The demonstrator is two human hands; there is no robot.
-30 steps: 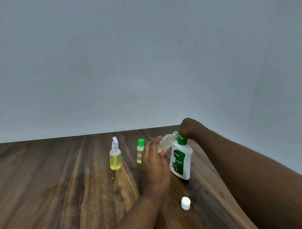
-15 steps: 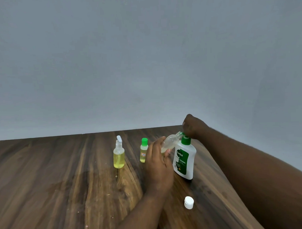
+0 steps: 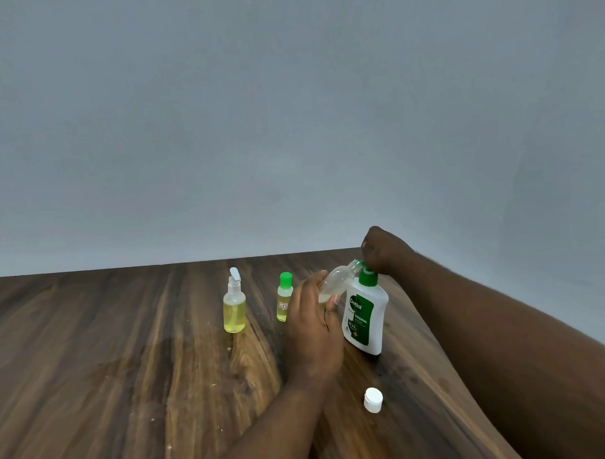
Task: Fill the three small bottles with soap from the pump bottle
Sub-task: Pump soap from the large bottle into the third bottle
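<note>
Plain grey-blue wall (image 3: 290, 126) fills the upper view, above a dark, streaky wood-grain tabletop (image 3: 93, 374) with a smooth, faintly glossy finish. The right hand (image 3: 380, 252) sits on a white plastic pump bottle (image 3: 366, 316) with a green label, fingers curled down over its green pump head. A hard press could probably tip this tall, narrow-based bottle, since nothing steadies its body. The left hand (image 3: 313, 332) has its fingers wrapped round a small clear plastic bottle (image 3: 337, 279), held off the tabletop and tilted so its narrow mouth meets the spout. If that mouth drifts, soap would likely run over the fingers and make the slick, rounded bottle slip. It looks nearly empty. To the left stand a clear spray bottle of yellow liquid (image 3: 234, 309) and a smaller green-capped bottle (image 3: 284, 298), both upright. A white ribbed screw cap (image 3: 373, 400) lies apart, nearer the person.
</note>
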